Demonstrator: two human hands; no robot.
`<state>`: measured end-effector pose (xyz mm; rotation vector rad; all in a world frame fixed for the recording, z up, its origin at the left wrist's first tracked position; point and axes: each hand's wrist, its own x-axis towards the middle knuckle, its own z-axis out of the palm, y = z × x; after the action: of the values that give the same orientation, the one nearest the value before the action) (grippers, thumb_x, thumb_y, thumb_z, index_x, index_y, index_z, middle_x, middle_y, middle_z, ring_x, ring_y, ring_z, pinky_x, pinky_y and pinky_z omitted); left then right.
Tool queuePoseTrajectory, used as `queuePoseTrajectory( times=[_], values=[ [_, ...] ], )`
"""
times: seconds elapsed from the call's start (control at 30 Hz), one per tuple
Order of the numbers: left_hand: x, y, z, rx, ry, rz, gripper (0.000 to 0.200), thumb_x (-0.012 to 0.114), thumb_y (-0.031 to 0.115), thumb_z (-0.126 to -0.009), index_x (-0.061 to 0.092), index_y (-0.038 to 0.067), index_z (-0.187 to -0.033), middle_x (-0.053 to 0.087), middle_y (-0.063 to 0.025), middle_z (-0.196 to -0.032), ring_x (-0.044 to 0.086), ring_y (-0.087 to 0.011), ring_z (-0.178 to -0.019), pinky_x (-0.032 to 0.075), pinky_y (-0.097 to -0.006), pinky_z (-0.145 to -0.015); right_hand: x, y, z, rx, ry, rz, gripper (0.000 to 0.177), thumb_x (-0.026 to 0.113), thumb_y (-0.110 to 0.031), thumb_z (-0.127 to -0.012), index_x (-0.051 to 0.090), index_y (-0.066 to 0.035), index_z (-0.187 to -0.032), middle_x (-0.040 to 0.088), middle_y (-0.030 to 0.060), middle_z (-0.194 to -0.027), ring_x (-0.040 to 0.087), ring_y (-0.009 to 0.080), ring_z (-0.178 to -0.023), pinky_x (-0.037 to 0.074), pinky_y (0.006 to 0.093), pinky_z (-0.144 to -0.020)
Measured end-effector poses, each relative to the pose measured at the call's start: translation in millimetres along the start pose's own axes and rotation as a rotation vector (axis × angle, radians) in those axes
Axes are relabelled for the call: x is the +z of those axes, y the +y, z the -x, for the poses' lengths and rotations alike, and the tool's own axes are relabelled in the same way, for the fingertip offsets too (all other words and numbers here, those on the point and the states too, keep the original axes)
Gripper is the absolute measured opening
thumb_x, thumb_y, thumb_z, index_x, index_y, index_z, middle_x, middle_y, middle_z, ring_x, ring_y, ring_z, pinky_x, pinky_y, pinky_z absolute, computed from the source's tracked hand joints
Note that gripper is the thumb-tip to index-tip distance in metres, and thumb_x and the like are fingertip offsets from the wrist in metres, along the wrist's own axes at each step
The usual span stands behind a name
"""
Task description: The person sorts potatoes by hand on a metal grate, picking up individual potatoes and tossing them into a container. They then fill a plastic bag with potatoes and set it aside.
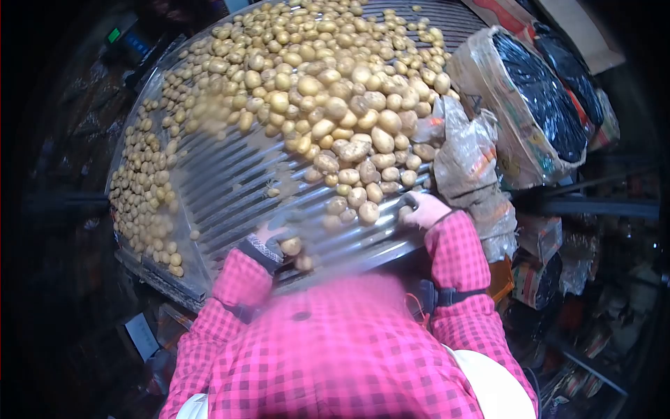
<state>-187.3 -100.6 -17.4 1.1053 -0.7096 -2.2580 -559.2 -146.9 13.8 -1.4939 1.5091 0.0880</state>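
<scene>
Potatoes point(155, 227) lie along the nine o'clock side of the ridged bench point(216, 188). Gloved left hand point(269, 237) at eight o'clock: one potato point(291, 246) sits at its fingertips; whether the grip is closed on it cannot be told. Main pile point(307, 85) at twelve o'clock, extending towards one. Gloved right hand point(426, 210) at three o'clock: grip curved beside another potato point(405, 214); closure cannot be told. Crumpled bag point(464, 150) at two o'clock; beyond it, a bin point(477, 66) with black lining point(537, 87).
</scene>
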Motion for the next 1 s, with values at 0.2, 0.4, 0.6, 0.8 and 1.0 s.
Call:
queuePoseTrajectory(
  times=[0.2,0.4,0.6,0.8,1.0],
  values=[
    [-11.8,-11.4,-4.9,0.017,-0.344,0.335,0.069,0.058,0.008,-0.079,0.023,0.013,-0.138,0.037,-0.0169,-0.135,0.051,-0.0381,-0.111,0.052,-0.0399,-0.08,28.5,-120.1,4.6,-0.432,-0.154,-0.152,0.049,0.067,-0.035,-0.075,0.056,-0.01,-0.115,0.062,0.0153,-0.1,0.06,0.0246,-0.093,0.047,0.0345,-0.083],
    [-39.4,-42.4,-12.4,0.055,-0.091,0.249,0.058,0.06,0.022,-0.083,0.032,0.012,-0.133,0.047,-0.0137,-0.128,0.056,-0.0287,-0.106,0.053,-0.0359,-0.073,6.3,-124.3,-65.0,-0.494,0.428,0.423,0.041,0.069,-0.019,-0.069,0.058,-0.012,-0.108,0.055,0.0109,-0.104,0.051,0.0292,-0.102,0.042,0.0385,-0.088],
    [-14.1,1.3,20.9,0.329,0.007,0.32,0.058,0.053,0.022,-0.087,0.029,0.006,-0.138,0.048,-0.0118,-0.125,0.054,-0.0233,-0.109,0.052,-0.0356,-0.082,8.5,-106.6,-98.9,-0.445,0.45,0.577,0.047,0.07,-0.024,-0.068,0.055,-0.02,-0.113,0.047,0.0114,-0.111,0.045,0.0325,-0.104,0.038,0.0417,-0.092],
    [17.8,-4.8,-0.8,0.394,0.15,0.31,0.063,0.056,0.03,-0.085,0.028,0.013,-0.138,0.047,-0.0085,-0.127,0.055,-0.0235,-0.105,0.052,-0.0326,-0.073,-10.3,-100.6,-85.7,-0.617,0.223,0.502,0.045,0.067,-0.031,-0.074,0.056,-0.014,-0.114,0.049,0.0128,-0.11,0.047,0.0305,-0.106,0.04,0.0397,-0.092],
    [72.5,-23.4,-28.5,0.462,0.515,0.182,0.046,0.047,0.031,-0.09,0.039,0.011,-0.13,0.057,-0.0074,-0.104,0.059,-0.0196,-0.091,0.049,-0.0309,-0.077,-88.1,-73.0,-94.1,-0.88,0.609,0.681,0.035,0.063,-0.022,-0.069,0.06,-0.016,-0.103,0.054,0.0083,-0.109,0.052,0.0267,-0.098,0.043,0.0404,-0.084]
  ],
)
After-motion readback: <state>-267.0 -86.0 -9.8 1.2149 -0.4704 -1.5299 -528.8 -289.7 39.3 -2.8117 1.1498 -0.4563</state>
